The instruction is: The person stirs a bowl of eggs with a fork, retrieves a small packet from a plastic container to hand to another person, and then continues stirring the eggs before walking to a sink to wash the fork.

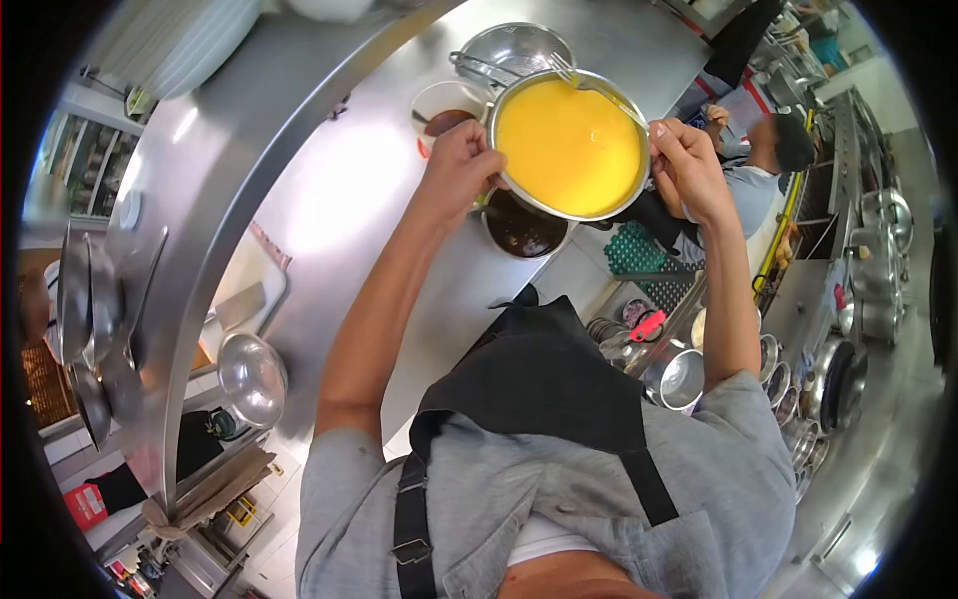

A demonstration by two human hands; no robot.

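Note:
A round metal bowl (496, 150) full of smooth yellow liquid (569, 150) is held up over the steel counter's edge. My left hand (464, 168) is closed on its left rim, thumb on top. On the opposite rim, my right hand (689, 168) pinches with thumb and fingers. A fork (567, 70) lies across the bowl's far side, its tines over the rim and its handle running toward my right hand. Partly hidden below the bowl is a container of dark brown sauce (524, 228). Beside my left hand stands a white tub (431, 100) with brown contents.
A wire-mesh strainer (514, 45) sits behind the bowl on the steel counter (369, 200). An empty metal bowl (252, 379) is at the left under a curved-looking steel shelf (274, 120). To the right, another person (748, 180) is near pots (682, 377) and cooking equipment.

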